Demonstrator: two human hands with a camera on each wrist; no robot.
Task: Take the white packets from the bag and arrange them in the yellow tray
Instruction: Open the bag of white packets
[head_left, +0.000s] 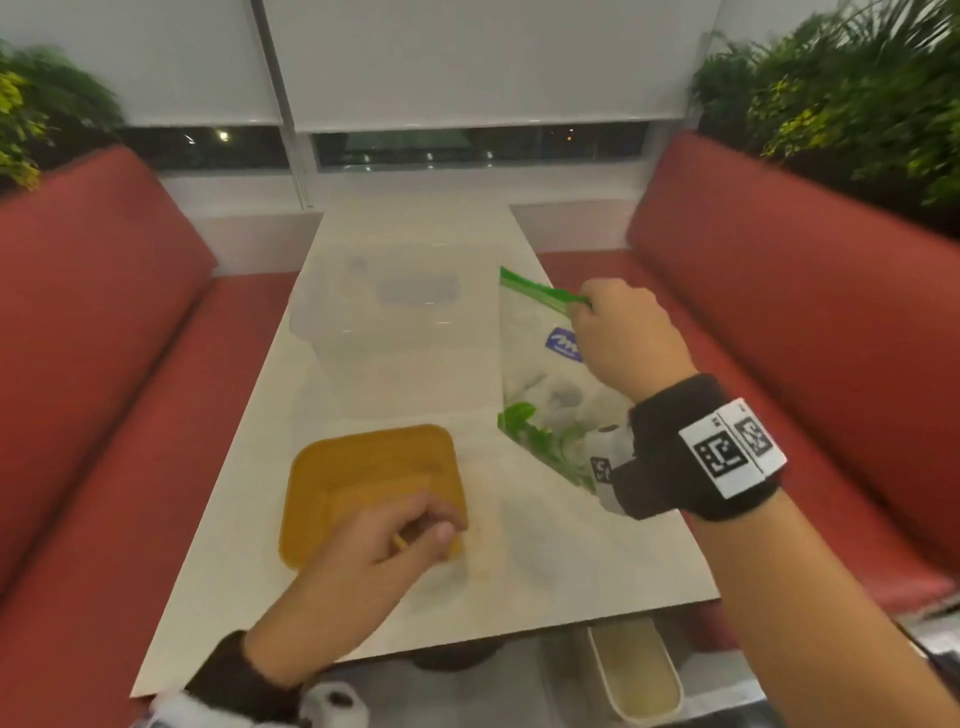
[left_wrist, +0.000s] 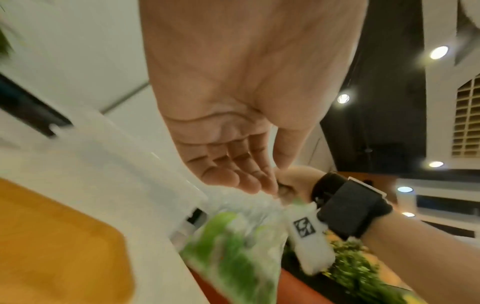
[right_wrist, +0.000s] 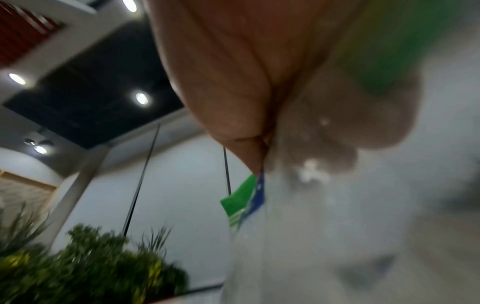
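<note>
My right hand (head_left: 618, 327) pinches the green zip strip of a clear plastic bag (head_left: 540, 374) and holds it upright over the right side of the white table (head_left: 467, 561). White packets (head_left: 550, 395) and green leaf print show blurred through the bag. The yellow tray (head_left: 358, 467) lies near the front left with nothing in it. My left hand (head_left: 415, 530) hovers over the tray's near right corner. In the left wrist view that left hand (left_wrist: 254, 181) has relaxed fingers and holds nothing, with the bag (left_wrist: 233, 246) beyond it. The right wrist view shows the right hand's fingers (right_wrist: 249, 131) closed on the bag's top (right_wrist: 241, 201).
A clear lidded plastic container (head_left: 374, 312) stands on the table behind the tray. Red benches (head_left: 93, 364) flank the table on both sides, with plants (head_left: 857, 104) behind them. A white bin (head_left: 636, 670) sits on the floor below the table's near edge.
</note>
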